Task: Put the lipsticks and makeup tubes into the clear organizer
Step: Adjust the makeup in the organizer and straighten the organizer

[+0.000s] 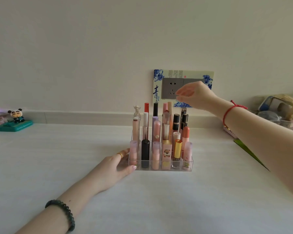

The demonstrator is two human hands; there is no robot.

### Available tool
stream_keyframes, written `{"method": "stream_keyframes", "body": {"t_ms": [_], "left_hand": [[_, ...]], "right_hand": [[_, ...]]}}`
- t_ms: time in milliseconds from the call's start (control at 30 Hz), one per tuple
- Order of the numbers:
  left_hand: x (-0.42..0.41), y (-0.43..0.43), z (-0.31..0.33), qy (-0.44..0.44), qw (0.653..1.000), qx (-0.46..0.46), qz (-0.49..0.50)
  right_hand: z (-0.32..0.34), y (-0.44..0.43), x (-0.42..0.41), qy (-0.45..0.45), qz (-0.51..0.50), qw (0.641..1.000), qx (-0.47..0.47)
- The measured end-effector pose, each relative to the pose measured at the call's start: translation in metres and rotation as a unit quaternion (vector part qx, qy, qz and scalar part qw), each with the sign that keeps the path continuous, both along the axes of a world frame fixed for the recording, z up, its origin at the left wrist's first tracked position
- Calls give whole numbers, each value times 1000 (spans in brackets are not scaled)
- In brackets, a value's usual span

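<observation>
Left hand point(115, 168) spread against organizer point(189, 163) edge; right hand point(195, 96) loose, empty above.

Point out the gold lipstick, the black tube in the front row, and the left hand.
Gold lipstick point(177, 149): head view, on its gold cap.
Black tube point(145, 153): head view, mid-body, front row.
Left hand point(116, 167): head view, back of the hand, resting against the organizer's point(190, 163) left end.

Upright tubes point(161, 141) crowd the clear organizer point(189, 163); the left hand point(116, 168) blocks its left side. Bare table point(159, 200) lies open in front.
</observation>
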State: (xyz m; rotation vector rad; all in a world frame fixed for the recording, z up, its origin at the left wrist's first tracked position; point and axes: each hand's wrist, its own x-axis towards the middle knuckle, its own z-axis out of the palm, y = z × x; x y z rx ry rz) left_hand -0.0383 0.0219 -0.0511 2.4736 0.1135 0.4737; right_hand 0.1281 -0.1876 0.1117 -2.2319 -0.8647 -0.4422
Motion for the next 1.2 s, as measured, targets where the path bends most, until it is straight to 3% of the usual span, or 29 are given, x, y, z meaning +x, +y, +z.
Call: {"method": "stream_keyframes", "body": {"t_ms": [133, 300, 1200], "left_hand": [[1, 2, -1, -9, 1000, 1, -3], [1, 4, -3, -6, 1000, -6, -10], [0, 1, 1, 7, 1000, -15, -9]], "right_hand": [[5, 18, 6, -1, 20, 995, -98], [5, 29, 9, 19, 41, 990, -137], [7, 13, -1, 10, 57, 992, -114]]}}
